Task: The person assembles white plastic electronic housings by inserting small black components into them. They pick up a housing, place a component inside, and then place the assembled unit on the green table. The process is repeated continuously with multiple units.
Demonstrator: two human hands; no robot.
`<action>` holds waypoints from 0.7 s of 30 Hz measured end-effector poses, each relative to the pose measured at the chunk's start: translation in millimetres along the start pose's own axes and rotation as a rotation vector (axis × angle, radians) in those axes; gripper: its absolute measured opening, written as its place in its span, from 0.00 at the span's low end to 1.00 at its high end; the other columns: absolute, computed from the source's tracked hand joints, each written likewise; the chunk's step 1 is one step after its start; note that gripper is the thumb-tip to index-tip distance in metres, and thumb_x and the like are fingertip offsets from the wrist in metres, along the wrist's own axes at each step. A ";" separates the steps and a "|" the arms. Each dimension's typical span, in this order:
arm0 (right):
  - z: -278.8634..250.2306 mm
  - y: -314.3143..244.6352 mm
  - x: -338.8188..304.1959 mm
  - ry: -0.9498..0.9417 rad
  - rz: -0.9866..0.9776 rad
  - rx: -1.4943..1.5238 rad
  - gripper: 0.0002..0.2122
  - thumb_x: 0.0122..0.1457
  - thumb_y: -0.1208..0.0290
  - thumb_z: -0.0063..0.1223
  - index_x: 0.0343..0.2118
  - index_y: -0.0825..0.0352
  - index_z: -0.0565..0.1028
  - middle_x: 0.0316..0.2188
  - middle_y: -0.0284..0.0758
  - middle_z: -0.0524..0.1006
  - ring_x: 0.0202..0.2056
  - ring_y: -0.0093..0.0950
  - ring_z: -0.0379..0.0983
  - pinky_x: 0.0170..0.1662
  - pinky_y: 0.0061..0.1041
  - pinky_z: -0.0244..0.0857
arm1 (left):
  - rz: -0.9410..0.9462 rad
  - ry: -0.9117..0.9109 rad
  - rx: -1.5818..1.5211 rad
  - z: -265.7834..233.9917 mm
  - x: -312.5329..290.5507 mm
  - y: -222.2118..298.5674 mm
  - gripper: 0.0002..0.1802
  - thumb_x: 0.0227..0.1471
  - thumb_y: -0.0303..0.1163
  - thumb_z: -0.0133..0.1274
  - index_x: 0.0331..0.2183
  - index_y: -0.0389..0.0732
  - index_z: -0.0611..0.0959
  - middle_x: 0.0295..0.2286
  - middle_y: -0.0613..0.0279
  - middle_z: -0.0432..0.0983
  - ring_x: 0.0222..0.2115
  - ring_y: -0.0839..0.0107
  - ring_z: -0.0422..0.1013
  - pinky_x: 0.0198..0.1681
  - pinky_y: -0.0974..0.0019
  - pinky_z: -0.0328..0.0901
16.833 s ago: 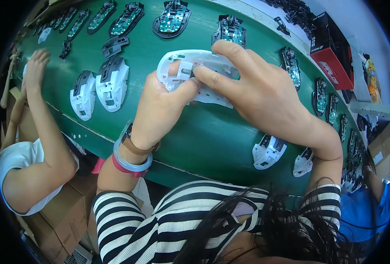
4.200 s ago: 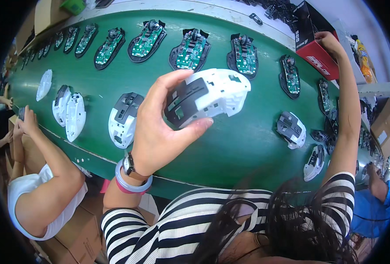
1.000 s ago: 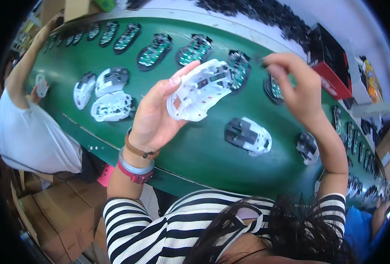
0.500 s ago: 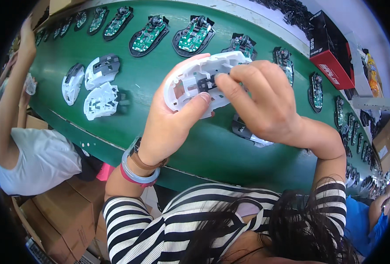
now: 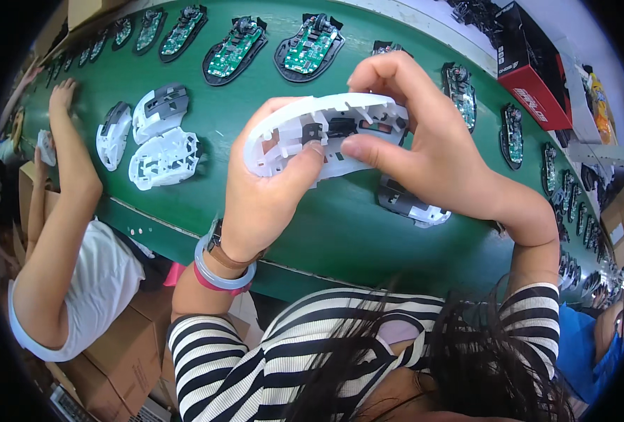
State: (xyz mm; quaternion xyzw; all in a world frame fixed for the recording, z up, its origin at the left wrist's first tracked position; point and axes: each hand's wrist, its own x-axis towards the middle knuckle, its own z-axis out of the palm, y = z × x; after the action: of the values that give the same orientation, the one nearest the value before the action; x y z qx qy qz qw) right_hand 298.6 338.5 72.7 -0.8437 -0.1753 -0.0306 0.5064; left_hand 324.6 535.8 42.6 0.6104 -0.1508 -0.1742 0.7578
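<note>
Both hands hold a white computer mouse top shell (image 5: pixel 277 137) above the green bench, its ribbed inside facing me. My left hand (image 5: pixel 263 183) wraps round its left end, the thumb pressing beside a small black plastic part (image 5: pixel 313 132) seated in the shell. My right hand (image 5: pixel 431 133) grips the other end, thumb on the near edge and fingers curled over the far edge, partly hidden. Below it on the bench lies a grey and white mouse shell (image 5: pixel 410 202). To the left rest two more grey and white shells (image 5: pixel 161 112) and one white shell with its inside up (image 5: pixel 164 158).
Mouse bases with green circuit boards (image 5: pixel 305 50) line the far side of the green bench (image 5: pixel 312 239) and curve down the right. A black and red box (image 5: pixel 533 70) stands at the back right. Co-workers' arms (image 5: pixel 73 162) show at the left; a blue sleeve (image 5: pixel 583 344) at the right.
My right hand has moved from pinching inside the shell to gripping its right end. The shell has tilted and shifted slightly left. The left co-worker's arm has come down onto the bench.
</note>
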 end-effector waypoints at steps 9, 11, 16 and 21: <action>0.0 0.9 3.2 -0.061 0.150 -0.063 0.18 0.53 0.80 0.61 0.44 0.67 0.66 0.33 0.31 0.71 0.37 0.18 0.68 0.42 0.19 0.64 | -0.054 0.009 0.087 -1.3 -8.1 -2.0 0.21 0.54 0.24 0.51 0.51 0.32 0.72 0.39 0.60 0.76 0.36 0.73 0.74 0.37 0.68 0.71; 1.4 -9.6 3.8 -0.088 0.234 -0.099 0.18 0.53 0.79 0.61 0.45 0.67 0.66 0.32 0.32 0.72 0.37 0.19 0.70 0.43 0.21 0.65 | -0.068 0.038 0.066 -1.7 -8.6 -1.2 0.21 0.54 0.25 0.51 0.51 0.32 0.72 0.38 0.60 0.76 0.35 0.73 0.74 0.36 0.68 0.71; 1.2 -2.2 10.0 -0.020 0.015 -0.174 0.19 0.51 0.77 0.63 0.45 0.66 0.69 0.40 0.37 0.74 0.39 0.26 0.73 0.43 0.24 0.67 | -0.123 0.022 0.099 -10.1 -6.8 -2.3 0.19 0.55 0.24 0.50 0.50 0.33 0.73 0.37 0.61 0.76 0.33 0.75 0.73 0.33 0.70 0.71; 8.6 -4.0 6.8 -0.059 -0.418 -0.695 0.17 0.47 0.75 0.62 0.42 0.58 0.78 0.47 0.38 0.70 0.38 0.31 0.72 0.35 0.25 0.70 | -0.107 0.026 0.043 -12.0 -6.6 -5.9 0.17 0.57 0.26 0.50 0.49 0.34 0.75 0.36 0.64 0.76 0.32 0.78 0.72 0.34 0.71 0.70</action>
State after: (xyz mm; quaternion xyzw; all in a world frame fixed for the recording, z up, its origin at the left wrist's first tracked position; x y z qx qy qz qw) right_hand 302.5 349.5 73.5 -0.9114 -0.3366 -0.1661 0.1687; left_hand 323.5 548.1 34.1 0.6360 -0.1117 -0.2031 0.7361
